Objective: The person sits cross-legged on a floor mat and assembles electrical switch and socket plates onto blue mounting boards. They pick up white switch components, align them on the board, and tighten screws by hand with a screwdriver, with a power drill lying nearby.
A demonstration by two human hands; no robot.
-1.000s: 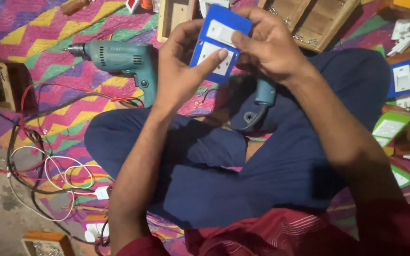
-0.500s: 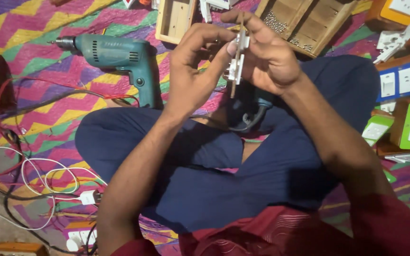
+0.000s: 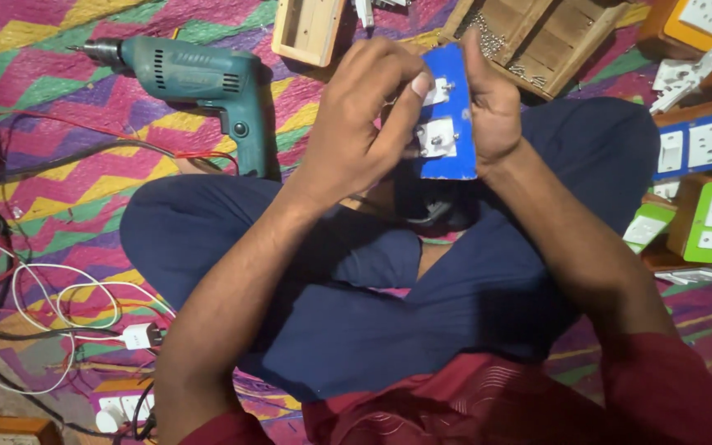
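Observation:
Both my hands hold a blue switch plate (image 3: 453, 124) above my crossed legs. Its back faces me, showing two white switch bodies with small screws. My left hand (image 3: 360, 124) grips the plate's left side, thumb and forefinger pressed on the white parts. My right hand (image 3: 492, 103) clasps the plate's right edge from behind, fingers wrapped over the top.
A teal electric drill (image 3: 195, 78) lies on the zigzag mat (image 3: 59, 198) at the upper left. A small wooden box (image 3: 311, 31) and a wooden tray with screws (image 3: 541, 37) lie ahead. Blue, green and orange switch boards (image 3: 706, 144) sit at the right. Tangled wires (image 3: 51, 297) lie at the left.
The blue plate has been turned over: front face toward me a second ago, edge-on half a second ago, back side now. Both hands stayed on it.

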